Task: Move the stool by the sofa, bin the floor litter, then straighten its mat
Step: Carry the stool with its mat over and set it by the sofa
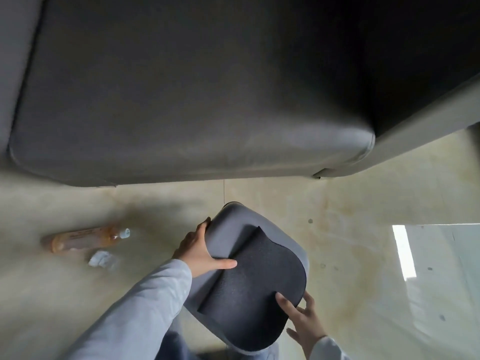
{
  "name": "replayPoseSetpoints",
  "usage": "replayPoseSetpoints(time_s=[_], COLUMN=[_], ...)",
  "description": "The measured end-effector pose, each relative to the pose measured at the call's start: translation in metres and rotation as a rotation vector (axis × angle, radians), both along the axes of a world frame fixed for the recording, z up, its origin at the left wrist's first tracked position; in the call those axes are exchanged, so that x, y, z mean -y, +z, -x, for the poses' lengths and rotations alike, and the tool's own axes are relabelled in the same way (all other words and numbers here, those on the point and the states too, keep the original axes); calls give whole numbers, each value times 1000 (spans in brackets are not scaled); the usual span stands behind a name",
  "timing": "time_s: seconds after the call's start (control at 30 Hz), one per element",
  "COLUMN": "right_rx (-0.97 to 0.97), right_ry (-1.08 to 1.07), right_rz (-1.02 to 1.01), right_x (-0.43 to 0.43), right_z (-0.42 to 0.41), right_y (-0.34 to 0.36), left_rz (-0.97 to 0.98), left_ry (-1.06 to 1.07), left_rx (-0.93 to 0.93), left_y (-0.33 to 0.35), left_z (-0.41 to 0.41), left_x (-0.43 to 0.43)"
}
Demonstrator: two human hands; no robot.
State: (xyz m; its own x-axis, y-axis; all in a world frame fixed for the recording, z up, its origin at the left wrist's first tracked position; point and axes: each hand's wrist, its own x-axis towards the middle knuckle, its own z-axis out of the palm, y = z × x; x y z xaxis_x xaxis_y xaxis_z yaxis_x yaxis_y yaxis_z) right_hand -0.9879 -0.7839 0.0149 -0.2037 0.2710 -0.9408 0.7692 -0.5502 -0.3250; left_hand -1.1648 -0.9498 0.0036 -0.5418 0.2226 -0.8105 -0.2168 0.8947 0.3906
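From the head camera, looking down: the stool (249, 271) stands on the floor (350, 203) just in front of the sofa (181, 100). Both hands hold it by its sides, most likely so it can be lifted or slid without tipping.

The left hand (201, 252) is on the far left edge of the seat. Its fingers (205, 224) curl over the rim and the thumb lies flat on top, so it has a firm hold of the stool. The grey sleeve (145, 307) reaches in from the bottom left.

The right hand (302, 320) is at the near right edge. Its thumb presses on the dark mat (254, 289) and its fingers spread wide under and beside the rim, bracing more than squeezing.

The mat sits crooked on the seat, turned to one side, with its far corner peeled up. It still needs fixing.

The litter lies on the floor to the left, well apart from the stool: a bottle (85, 240) on its side and a crumpled paper (100, 258) just beside it. Nothing is binned yet. No bin shows here.
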Motion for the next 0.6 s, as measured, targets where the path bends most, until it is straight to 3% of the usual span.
replayPoseSetpoints(time_s=[0.27, 0.6], right_rx=[-53, 5], right_ry=[-151, -232], right_rz=[-37, -5], right_x=[19, 46], right_z=[8, 1], right_y=[-97, -138], left_rz=[-15, -34], left_ry=[-132, -217], left_rx=[-16, -10], left_y=[-95, -125], left_z=[36, 42], left_x=[-17, -13])
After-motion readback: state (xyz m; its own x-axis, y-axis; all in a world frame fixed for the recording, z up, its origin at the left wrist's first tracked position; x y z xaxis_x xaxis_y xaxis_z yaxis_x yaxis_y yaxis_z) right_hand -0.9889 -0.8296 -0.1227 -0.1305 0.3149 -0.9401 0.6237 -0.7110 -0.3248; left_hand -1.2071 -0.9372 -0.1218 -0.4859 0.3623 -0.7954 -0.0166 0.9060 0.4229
